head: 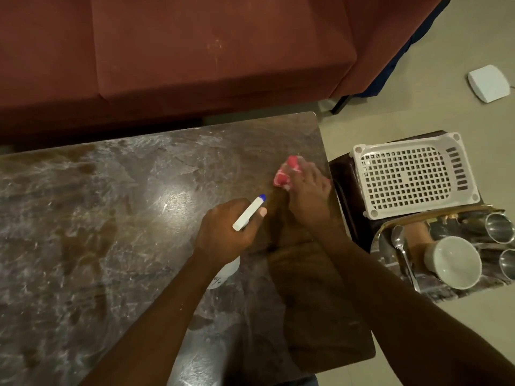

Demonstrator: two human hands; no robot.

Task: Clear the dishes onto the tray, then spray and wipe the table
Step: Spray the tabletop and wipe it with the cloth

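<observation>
My left hand [227,228] grips a white spray bottle [249,213] with a blue nozzle tip, held over the dark marble table [111,218]; the bottle's body shows below my wrist. My right hand [308,195] presses a crumpled red-and-white cloth [287,172] onto the table near its far right edge. To the right, off the table, a shiny metal tray [390,227] holds a white bowl [454,263], a spoon [401,246] and two steel cups [500,228].
A white plastic basket [412,174] lies upside down on a dark stool beside the tray. A dark red sofa [181,51] runs along the table's far side. A white box [489,82] lies on the beige floor at the far right.
</observation>
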